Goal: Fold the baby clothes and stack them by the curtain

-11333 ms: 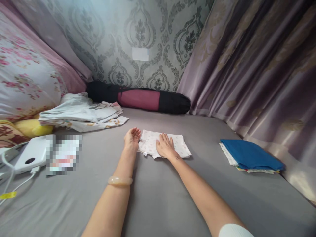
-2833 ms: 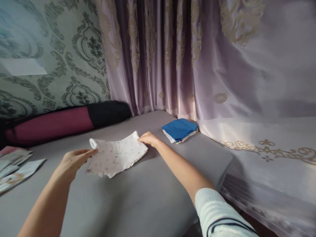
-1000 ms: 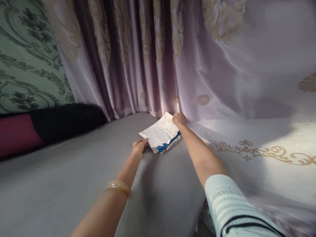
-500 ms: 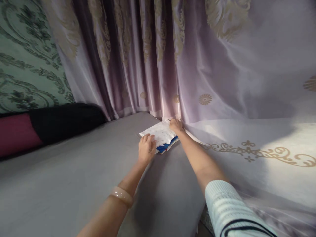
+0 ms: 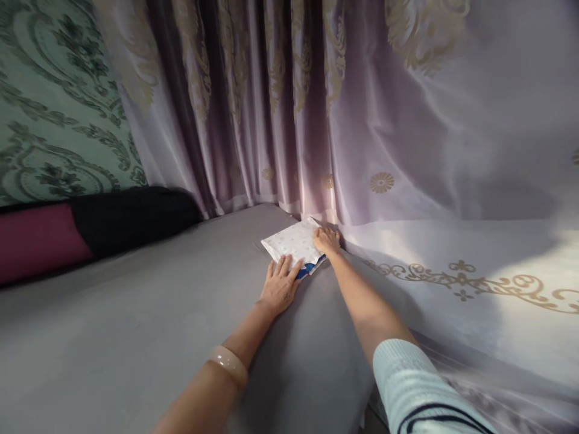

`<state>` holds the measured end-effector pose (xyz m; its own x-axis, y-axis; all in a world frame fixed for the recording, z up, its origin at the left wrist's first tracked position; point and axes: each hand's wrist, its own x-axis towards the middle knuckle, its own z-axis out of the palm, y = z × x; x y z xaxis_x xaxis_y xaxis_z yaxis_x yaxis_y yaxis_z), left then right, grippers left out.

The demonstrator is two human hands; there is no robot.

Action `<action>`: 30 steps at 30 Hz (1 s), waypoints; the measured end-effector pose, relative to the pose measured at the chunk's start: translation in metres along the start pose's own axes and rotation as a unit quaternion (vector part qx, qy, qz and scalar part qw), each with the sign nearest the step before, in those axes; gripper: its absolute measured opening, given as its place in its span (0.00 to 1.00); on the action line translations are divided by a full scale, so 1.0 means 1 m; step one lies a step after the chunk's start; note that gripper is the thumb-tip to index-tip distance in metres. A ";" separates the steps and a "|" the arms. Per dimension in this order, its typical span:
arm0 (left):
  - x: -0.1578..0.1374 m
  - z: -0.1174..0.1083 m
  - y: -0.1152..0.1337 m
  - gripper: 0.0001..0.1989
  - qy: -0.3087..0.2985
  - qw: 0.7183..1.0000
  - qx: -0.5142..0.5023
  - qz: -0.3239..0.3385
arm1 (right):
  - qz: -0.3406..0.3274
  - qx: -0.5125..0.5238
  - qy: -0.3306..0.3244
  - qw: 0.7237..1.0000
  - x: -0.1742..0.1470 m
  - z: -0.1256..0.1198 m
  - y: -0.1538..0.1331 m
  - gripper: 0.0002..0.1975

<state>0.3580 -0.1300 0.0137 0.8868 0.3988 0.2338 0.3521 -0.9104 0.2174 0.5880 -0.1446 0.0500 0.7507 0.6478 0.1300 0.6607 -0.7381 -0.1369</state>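
A flat white packet (image 5: 289, 241) with a faint speckled print lies at the far corner of a grey, cloth-covered surface. Something blue (image 5: 304, 271) shows below its ragged near edge; I cannot make out what it is. My left hand (image 5: 279, 286) rests with spread fingers against the packet's near edge and the surface, palm down. At the packet's right edge my right hand (image 5: 326, 240) has its fingers curled over the material, gripping it. The fingertips of the right hand are partly hidden.
Purple curtains (image 5: 307, 144) hang right behind the packet, and a pale curtain border with gold scrolls (image 5: 461, 280) runs along the right. At the left, a black and dark-pink cushion (image 5: 131, 220) lies against the green patterned wall (image 5: 63, 108). The grey surface (image 5: 113, 343) extends toward me.
My left hand has opened from bent fingers to a flat, spread pose at the near edge. The packet looks flatter, with less blue showing. My right hand has shifted slightly down its right edge.
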 end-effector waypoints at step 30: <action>-0.236 -0.070 -0.198 0.28 -0.024 0.941 0.103 -0.321 | -0.089 0.002 -0.035 0.995 -0.053 0.007 -0.090 0.34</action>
<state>0.0585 -0.0365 -0.0182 0.4821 0.8730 0.0737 0.8662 -0.4876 0.1096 0.4888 -0.1109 0.0482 0.6205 0.7797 0.0843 0.7831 -0.6101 -0.1208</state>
